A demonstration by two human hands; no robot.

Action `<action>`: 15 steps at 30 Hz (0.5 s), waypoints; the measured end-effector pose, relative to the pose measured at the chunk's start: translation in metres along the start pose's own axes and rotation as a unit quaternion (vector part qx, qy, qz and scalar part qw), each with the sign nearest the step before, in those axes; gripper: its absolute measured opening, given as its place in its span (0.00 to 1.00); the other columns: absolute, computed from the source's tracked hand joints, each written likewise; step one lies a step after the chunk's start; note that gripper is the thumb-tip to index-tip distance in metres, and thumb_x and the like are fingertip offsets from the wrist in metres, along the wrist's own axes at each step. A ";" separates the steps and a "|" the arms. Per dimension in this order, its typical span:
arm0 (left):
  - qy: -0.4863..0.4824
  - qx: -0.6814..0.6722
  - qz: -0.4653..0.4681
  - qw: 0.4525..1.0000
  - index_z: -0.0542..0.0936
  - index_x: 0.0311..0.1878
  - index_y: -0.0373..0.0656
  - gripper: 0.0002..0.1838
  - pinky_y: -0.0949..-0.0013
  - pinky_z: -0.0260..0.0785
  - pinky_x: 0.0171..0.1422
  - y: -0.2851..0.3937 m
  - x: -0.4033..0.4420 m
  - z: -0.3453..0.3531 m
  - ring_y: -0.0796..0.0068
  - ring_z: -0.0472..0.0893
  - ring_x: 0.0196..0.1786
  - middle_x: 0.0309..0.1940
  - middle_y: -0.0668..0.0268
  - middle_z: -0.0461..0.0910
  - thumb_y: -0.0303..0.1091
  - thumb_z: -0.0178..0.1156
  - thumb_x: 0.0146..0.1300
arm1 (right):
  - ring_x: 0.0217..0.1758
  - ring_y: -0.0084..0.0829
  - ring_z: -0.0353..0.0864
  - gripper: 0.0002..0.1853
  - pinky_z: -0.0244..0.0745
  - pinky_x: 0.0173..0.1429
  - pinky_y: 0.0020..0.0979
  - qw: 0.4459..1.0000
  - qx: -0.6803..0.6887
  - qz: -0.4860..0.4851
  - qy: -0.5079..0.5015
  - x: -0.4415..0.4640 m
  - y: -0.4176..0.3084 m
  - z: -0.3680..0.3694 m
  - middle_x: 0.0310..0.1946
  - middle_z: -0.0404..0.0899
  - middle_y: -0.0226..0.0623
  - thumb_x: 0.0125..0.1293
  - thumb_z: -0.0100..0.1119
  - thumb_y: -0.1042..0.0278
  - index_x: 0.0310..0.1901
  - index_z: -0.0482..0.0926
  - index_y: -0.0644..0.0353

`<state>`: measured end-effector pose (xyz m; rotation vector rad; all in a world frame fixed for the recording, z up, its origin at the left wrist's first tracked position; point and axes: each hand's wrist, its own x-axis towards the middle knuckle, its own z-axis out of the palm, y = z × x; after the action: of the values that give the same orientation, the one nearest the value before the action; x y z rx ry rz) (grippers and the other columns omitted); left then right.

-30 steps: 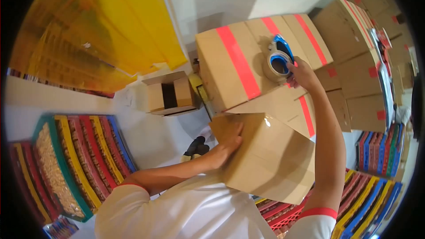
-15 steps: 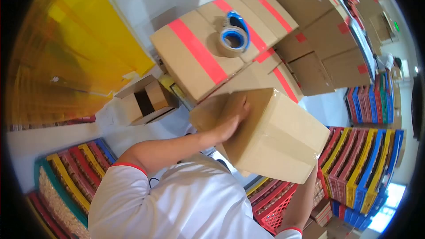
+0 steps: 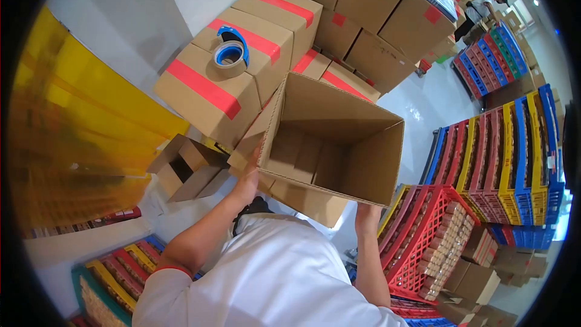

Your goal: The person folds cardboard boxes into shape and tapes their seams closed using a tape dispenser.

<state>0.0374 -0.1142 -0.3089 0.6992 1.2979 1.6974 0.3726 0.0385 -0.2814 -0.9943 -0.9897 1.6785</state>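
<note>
An empty cardboard box [image 3: 330,139] is held in front of me, its open top facing me. My left hand [image 3: 247,180] grips its left side, with the fingers partly hidden by the wall. My right hand [image 3: 368,215] is at its lower right corner; most of its fingers are hidden behind the box. Beyond, to the upper left, a tape dispenser [image 3: 230,56] with a blue frame rests on closed boxes [image 3: 206,79] that carry red tape.
Stacked cartons [image 3: 369,0] stand at the top. Colourful crates [image 3: 496,151] and a red crate [image 3: 417,242] are on the right. A small open box [image 3: 190,169] sits at the left near a yellow curtain [image 3: 91,121]. A person [image 3: 481,9] is far off at upper right.
The tape dispenser was released onto the closed boxes. My right hand went down to the held box, which has turned so its open side faces me. The view has swung to the right.
</note>
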 end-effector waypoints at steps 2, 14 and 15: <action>0.010 0.084 0.005 0.996 0.56 0.87 0.38 0.38 0.57 0.47 0.91 0.010 0.000 -0.003 0.63 0.56 0.88 0.87 0.58 0.59 0.56 0.41 0.88 | 0.72 0.34 0.76 0.29 0.71 0.75 0.41 0.993 -0.109 -0.022 -0.031 0.013 -0.012 -0.018 0.69 0.78 0.37 0.84 0.56 0.46 0.74 0.74 0.60; -0.416 0.589 0.049 0.691 0.45 0.89 0.35 0.47 0.51 0.37 0.94 0.181 0.058 0.083 0.50 0.40 0.92 0.91 0.46 0.36 0.45 0.58 0.79 | 0.37 0.23 0.84 0.12 0.81 0.44 0.29 0.882 -0.225 0.068 -0.408 0.097 -0.083 0.091 0.34 0.85 0.32 0.79 0.67 0.62 0.44 0.84 0.64; -0.486 0.572 -0.042 0.660 0.49 0.88 0.34 0.44 0.51 0.37 0.94 0.175 0.079 0.083 0.51 0.38 0.92 0.91 0.47 0.38 0.48 0.55 0.82 | 0.40 0.23 0.85 0.12 0.81 0.47 0.29 0.860 -0.293 0.030 -0.417 0.102 -0.077 0.096 0.36 0.86 0.32 0.80 0.66 0.61 0.47 0.84 0.64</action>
<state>0.0173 -0.0211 -0.1229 1.8689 1.3488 -0.0081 0.2815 0.1385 -0.1957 -0.6236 -2.1571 1.9349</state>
